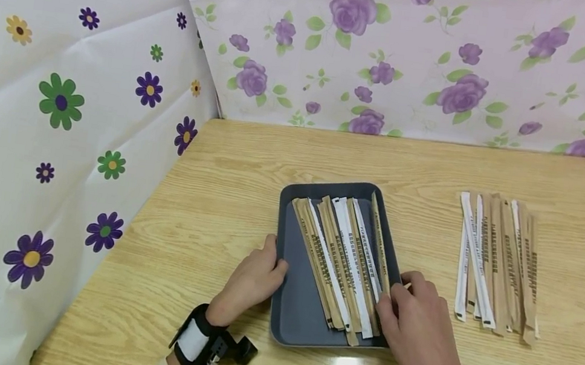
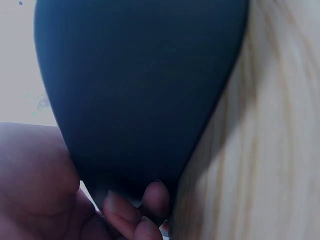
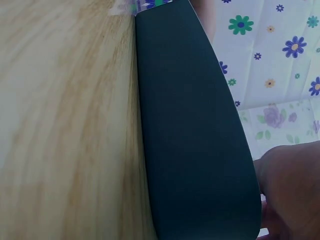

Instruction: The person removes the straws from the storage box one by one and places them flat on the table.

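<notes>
Gripping a dark gray tray (image 1: 292, 307) by its two long sides, with the left hand (image 1: 252, 276) curled on the left edge and the right hand (image 1: 421, 326) curled on the right. Set on the counter (image 1: 201, 208), directly between both hands, with its long axis running away from the person and its far end leaning slightly left. Loaded with slim brown and white paper packets (image 1: 340, 261), slanting farther left than the tray. Right of the right hand, apart from the tray: a second bundle of packets (image 1: 493, 265), pointing away too.
</notes>
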`<state>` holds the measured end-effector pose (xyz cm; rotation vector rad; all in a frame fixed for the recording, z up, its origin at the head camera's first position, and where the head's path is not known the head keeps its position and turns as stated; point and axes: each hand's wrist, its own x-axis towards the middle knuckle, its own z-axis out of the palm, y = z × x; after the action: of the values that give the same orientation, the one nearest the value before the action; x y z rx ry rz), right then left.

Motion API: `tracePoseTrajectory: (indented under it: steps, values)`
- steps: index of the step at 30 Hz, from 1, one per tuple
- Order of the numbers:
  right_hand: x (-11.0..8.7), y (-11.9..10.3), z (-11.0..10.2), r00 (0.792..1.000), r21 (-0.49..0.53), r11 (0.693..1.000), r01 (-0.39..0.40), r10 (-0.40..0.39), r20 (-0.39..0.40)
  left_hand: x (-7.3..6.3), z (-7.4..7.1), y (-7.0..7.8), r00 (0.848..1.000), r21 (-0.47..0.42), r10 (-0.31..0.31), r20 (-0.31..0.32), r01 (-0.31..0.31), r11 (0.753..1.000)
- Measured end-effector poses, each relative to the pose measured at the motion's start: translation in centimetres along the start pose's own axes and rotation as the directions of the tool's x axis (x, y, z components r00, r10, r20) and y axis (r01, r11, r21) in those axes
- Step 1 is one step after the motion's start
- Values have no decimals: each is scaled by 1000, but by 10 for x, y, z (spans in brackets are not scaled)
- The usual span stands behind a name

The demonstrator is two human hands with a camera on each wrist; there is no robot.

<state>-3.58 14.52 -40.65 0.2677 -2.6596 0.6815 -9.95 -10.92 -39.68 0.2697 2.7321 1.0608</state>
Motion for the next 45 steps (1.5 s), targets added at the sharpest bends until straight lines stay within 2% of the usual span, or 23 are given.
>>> tracePoseTrajectory:
  steps: [4, 7, 11, 15, 27, 34, 45]
  values:
    - [0, 2, -1, 998, 11, 1000, 27, -27, -63, 0, 0, -1, 1000, -6, 4, -1, -4, 1000]
    - [0, 5, -5, 997, 17, 1000, 12, -10, -75, -1, 0, -1, 1000, -11, 0, 0, 0, 1000]
    - [1, 12, -12, 997, 26, 998, -60, 61, -53, -1, -1, -1, 1000, -10, -2, 1, 2, 1000]
    - [-1, 16, -16, 994, 14, 995, -97, 98, -44, 0, -1, -1, 1000, -15, 4, 11, -4, 1000]
    - [0, 28, -22, 991, 0, 993, -121, 120, -49, 1, -1, 0, 1000, -15, 5, 11, -5, 1000]
    - [-5, 41, -28, 987, -23, 987, -157, 156, -33, -1, 0, 1, 999, -20, -11, 39, 11, 1000]
    - [-4, 63, -41, 984, -38, 984, -176, 175, -44, 0, -1, 1, 1000, -25, -4, 10, 4, 1000]
